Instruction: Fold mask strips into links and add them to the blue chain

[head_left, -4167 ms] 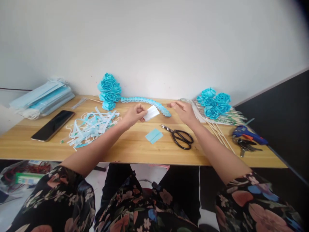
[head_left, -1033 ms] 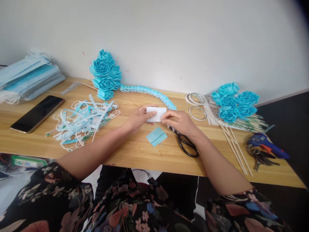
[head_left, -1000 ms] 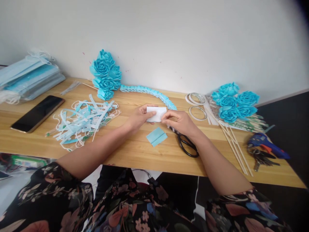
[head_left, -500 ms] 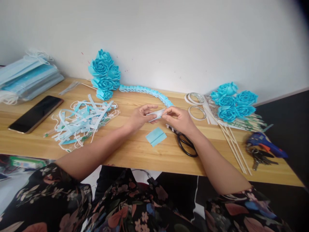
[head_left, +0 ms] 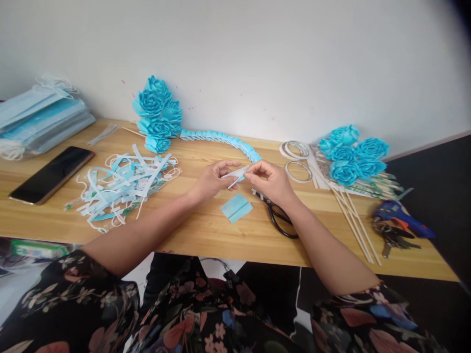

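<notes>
Between my two hands is a folded piece of pale blue mask fabric [head_left: 238, 175], its white underside partly showing. My left hand [head_left: 215, 180] pinches its left end between thumb and fingers. The right end is pinched by my right hand [head_left: 268, 181]. Just below, a flat blue fabric square [head_left: 236, 208] with a crease lies on the table. Black-handled scissors [head_left: 281, 220] rest under my right wrist, their blades partly hidden. Behind my hands a curved row of folded blue pieces [head_left: 221, 138] runs along the table.
Blue fabric roses [head_left: 158, 113] stand at the back left, more roses [head_left: 355, 154] at right. Cut strips [head_left: 127, 186], a phone [head_left: 53, 174] and packed masks [head_left: 42, 115] lie left. Tape rolls [head_left: 299, 171], wooden sticks [head_left: 353, 223], a blue glue gun [head_left: 401, 218] and keys [head_left: 392, 238] lie right.
The fabric piece between my fingers has been tilted and folded into a more pointed shape. Both hands stay in nearly the same place, and the view has shifted slightly.
</notes>
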Tool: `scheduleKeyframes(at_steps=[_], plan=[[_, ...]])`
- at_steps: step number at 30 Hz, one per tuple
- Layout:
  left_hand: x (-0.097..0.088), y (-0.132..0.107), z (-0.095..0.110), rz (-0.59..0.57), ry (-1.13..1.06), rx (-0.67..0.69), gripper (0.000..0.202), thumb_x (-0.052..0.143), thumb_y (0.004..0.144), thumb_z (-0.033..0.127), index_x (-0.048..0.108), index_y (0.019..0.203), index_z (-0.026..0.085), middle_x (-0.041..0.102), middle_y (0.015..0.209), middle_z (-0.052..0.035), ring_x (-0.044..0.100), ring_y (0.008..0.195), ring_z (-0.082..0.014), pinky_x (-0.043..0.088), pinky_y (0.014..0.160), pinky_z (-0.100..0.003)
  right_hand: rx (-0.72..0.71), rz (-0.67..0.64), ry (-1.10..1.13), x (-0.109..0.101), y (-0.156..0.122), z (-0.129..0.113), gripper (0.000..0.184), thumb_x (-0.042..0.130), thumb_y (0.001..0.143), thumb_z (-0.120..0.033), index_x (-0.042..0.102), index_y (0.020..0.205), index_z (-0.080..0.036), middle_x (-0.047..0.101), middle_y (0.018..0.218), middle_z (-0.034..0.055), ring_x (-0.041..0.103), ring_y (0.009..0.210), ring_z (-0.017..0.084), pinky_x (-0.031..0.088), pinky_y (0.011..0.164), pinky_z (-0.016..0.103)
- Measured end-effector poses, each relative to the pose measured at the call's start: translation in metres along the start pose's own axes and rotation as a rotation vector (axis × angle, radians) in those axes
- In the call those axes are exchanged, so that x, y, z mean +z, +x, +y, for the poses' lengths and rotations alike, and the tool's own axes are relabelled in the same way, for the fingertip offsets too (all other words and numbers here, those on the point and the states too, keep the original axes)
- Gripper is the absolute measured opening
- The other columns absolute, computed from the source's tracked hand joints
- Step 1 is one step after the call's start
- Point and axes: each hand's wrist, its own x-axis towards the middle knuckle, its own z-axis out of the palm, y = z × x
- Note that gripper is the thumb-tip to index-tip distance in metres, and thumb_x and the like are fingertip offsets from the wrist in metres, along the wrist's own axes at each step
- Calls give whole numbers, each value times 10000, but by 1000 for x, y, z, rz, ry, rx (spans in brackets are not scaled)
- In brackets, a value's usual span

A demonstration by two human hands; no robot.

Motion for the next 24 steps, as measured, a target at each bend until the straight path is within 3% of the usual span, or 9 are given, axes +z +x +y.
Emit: scheduleKeyframes(at_steps=[6, 15, 21, 24], plan=[[0, -2, 1, -3, -17, 20, 502, 694, 830, 389, 579, 1234, 114, 686, 983, -80, 648, 661, -105, 529, 639, -246, -9, -24, 58, 0, 1, 4, 278, 665, 789, -269, 630, 1059, -208, 708, 810, -10, 659, 712, 141, 512, 709, 282], [0, -1, 0, 49, 145, 60, 536, 682, 758, 174, 573, 1279, 123, 632, 871, -20, 534, 601, -73, 466, 605, -227, -13, -84, 70, -2, 0, 5, 381, 645, 830, -309, 613, 1197, -214, 619, 773, -28, 568, 622, 108, 449, 582, 239], [1, -2, 1, 55, 247, 173, 515, 684, 706, 119, 634, 1217, 164, 665, 1126, -78, 572, 788, -125, 437, 670, -233, -13, -153, 30, -5, 1, 3, 518, 660, 814, -276, 563, 1321, -236, 591, 791, -30, 540, 610, 107, 452, 575, 244], [1, -2, 3, 92, 220, 179, 540, 689, 707, 111, 621, 1240, 162, 672, 942, -35, 545, 714, -108, 408, 627, -222, 1, -167, 9, -5, 0, 1, 572, 644, 815, -259, 526, 1375, -246, 580, 755, -35, 515, 576, 107, 431, 540, 243]])
